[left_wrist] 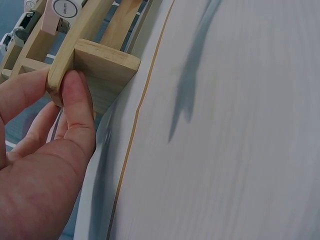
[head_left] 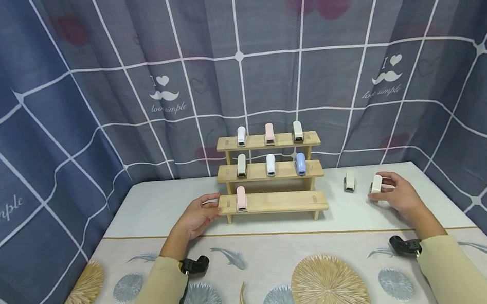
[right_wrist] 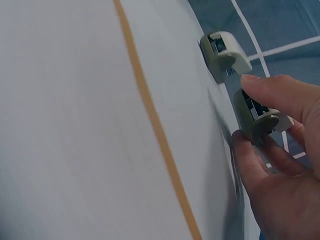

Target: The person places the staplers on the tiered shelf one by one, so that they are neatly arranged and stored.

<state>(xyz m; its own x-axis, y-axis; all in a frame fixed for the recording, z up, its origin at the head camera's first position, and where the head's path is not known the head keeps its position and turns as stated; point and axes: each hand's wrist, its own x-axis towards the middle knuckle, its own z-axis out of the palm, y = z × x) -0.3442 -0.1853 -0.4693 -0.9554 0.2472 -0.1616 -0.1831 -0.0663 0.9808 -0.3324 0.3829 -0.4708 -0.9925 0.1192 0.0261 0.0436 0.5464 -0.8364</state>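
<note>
My left hand point(head_left: 195, 218) pinches the left end of the lowest board of a three-step wooden display stand point(head_left: 283, 202); in the left wrist view, thumb and fingers close round the board's corner point(left_wrist: 61, 75). A pink stapler point(head_left: 241, 199) stands near that end of the board. Over on the right, my right hand point(head_left: 401, 194) grips a small cream stapler point(head_left: 376, 184) between thumb and fingers. Its metal end faces the camera in the right wrist view. Just left of it, a second cream stapler point(head_left: 349, 182) stands on the table.
White, pink and cream staplers line the top step point(head_left: 256, 142). The middle step point(head_left: 286, 168) bears a cream, a white and a blue stapler point(head_left: 300, 163). A patterned cloth point(head_left: 227, 299) covers the table's front, and a blue checked curtain point(head_left: 271, 80) hangs behind and at both sides.
</note>
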